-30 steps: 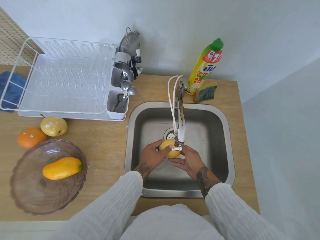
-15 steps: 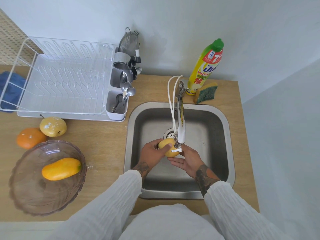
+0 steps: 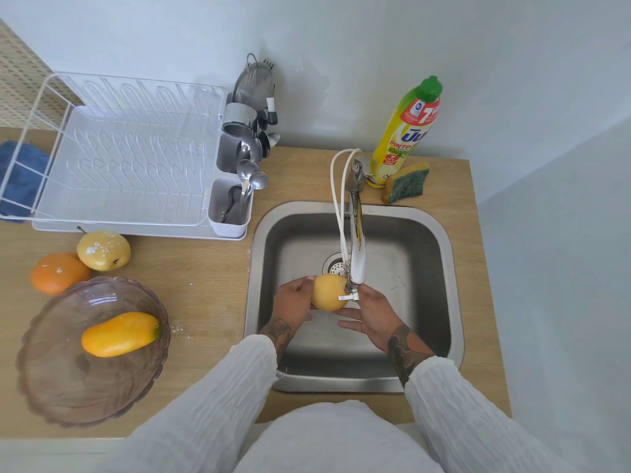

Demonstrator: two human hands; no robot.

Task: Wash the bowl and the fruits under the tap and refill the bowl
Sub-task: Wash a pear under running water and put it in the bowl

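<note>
Head view, left hand (image 3: 293, 303) gripping yellow fruit (image 3: 328, 291) under tap (image 3: 356, 254), right hand (image 3: 374, 314) spread beside it

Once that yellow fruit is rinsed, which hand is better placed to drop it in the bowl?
Probably the left hand: it grips the yellow fruit, and the bowl sits on its side. The right hand only cups underneath.
</note>
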